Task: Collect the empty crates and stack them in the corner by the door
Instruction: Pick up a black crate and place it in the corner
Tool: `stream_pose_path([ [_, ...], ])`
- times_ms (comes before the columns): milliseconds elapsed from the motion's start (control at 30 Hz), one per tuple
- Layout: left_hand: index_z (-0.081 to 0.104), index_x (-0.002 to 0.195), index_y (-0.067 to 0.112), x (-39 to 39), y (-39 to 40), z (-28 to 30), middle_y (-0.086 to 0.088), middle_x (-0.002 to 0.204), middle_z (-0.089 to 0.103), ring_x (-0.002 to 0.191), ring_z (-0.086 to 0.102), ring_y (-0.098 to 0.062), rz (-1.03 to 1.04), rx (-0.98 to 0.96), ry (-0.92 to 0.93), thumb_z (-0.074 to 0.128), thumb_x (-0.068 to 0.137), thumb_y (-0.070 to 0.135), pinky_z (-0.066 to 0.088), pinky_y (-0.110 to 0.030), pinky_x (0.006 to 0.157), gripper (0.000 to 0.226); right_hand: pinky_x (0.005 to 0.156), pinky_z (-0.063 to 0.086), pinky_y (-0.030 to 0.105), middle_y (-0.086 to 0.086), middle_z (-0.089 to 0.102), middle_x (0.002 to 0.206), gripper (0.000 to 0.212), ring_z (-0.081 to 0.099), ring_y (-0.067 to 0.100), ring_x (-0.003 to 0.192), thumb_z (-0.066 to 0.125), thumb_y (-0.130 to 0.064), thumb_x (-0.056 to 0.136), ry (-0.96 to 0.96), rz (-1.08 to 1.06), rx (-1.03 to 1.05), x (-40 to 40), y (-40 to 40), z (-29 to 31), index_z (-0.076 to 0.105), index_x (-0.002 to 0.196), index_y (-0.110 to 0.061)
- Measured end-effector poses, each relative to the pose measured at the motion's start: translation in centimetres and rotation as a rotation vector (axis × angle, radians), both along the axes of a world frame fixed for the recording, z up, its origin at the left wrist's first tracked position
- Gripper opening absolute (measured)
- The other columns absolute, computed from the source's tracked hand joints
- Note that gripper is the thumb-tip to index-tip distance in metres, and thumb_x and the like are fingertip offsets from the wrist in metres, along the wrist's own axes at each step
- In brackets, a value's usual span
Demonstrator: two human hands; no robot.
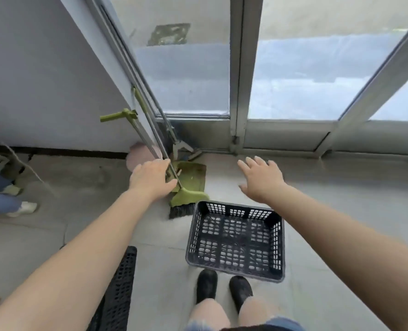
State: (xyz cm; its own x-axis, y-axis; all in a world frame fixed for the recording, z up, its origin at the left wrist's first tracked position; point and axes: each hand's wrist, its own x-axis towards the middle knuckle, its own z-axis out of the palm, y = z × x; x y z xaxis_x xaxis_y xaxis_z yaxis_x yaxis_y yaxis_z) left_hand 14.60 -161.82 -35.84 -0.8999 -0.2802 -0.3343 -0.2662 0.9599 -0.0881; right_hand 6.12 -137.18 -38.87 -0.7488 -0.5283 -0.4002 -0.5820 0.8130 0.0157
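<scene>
While the corner by the glass door (188, 68) is crowded w/ cleaning gear, best to shift the broom (184, 199) aside first, then slide the crate (236, 237) in flat vs. the frame. Crate: black plastic lattice, rectangular, empty, on the tiled floor (341, 211) just ahead of the feet. Left hand (150, 180) fingers curl at the thin metal broom handle; right hand (261, 179) hovers, fingers spread, holding nothing.
</scene>
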Motion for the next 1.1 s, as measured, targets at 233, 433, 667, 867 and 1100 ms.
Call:
stream_pose_path([
  [233, 0.036, 0.148, 0.018, -2.1, 0.7, -11.1, -0.004, 0.149, 0.044, 0.132, 0.044, -0.026, -0.013, 0.211, -0.149, 0.051, 0.092, 0.044, 0.039, -0.038, 0.105, 0.063, 0.108, 0.03, 0.039, 0.002, 0.029, 0.155, 0.064, 0.027, 0.022, 0.142, 0.042, -0.045, 0.097, -0.16, -0.285, 0.077, 2.3, 5.2, -9.1, 0.02, 0.151, -0.019],
  [433, 0.033, 0.149, 0.019, -1.1, 0.4, -21.3, -0.006, 0.149, 0.042, 0.133, 0.042, -0.029, 0.029, 0.212, -0.378, 0.048, 0.094, 0.039, 0.038, -0.037, 0.102, 0.06, 0.103, 0.036, 0.04, 0.002, 0.039, 0.148, 0.061, 0.036, 0.024, 0.135, 0.045, -0.042, 0.095, -0.371, -0.477, 0.125, 4.6, 8.1, -20.6, 0.025, 0.149, -0.02],
  [667, 0.042, 0.141, 0.017, -1.2, 0.3, -34.8, -0.008, 0.145, 0.047, 0.129, 0.046, -0.03, 0.083, 0.223, -0.494, 0.05, 0.092, 0.031, 0.042, -0.039, 0.098, 0.052, 0.104, 0.035, 0.041, 0.002, 0.035, 0.151, 0.064, 0.033, 0.025, 0.138, 0.046, -0.041, 0.096, -0.459, -0.617, 0.187, 4.9, 10.6, -34.4, 0.022, 0.151, -0.019],
  [867, 0.048, 0.13, 0.019, -0.2, 1.1, -46.5, -0.006, 0.132, 0.057, 0.117, 0.054, -0.033, 0.254, 0.357, -0.517, 0.055, 0.088, 0.031, 0.047, -0.044, 0.096, 0.045, 0.109, 0.033, 0.042, 0.006, 0.025, 0.157, 0.07, 0.025, 0.028, 0.142, 0.049, -0.036, 0.096, -0.478, -0.778, 0.163, 5.3, 11.8, -45.2, 0.016, 0.154, -0.014],
  [1100, 0.032, 0.142, 0.023, 1.5, -1.0, -57.7, -0.006, 0.141, 0.05, 0.121, 0.053, -0.034, 0.53, 0.415, -0.43, 0.055, 0.08, 0.046, 0.043, -0.052, 0.101, 0.071, 0.111, 0.032, 0.049, 0.011, 0.027, 0.156, 0.083, 0.028, 0.031, 0.141, 0.064, -0.03, 0.087, -0.379, -1.09, 0.05, 5.3, 13.2, -54.4, 0.017, 0.152, -0.008],
])
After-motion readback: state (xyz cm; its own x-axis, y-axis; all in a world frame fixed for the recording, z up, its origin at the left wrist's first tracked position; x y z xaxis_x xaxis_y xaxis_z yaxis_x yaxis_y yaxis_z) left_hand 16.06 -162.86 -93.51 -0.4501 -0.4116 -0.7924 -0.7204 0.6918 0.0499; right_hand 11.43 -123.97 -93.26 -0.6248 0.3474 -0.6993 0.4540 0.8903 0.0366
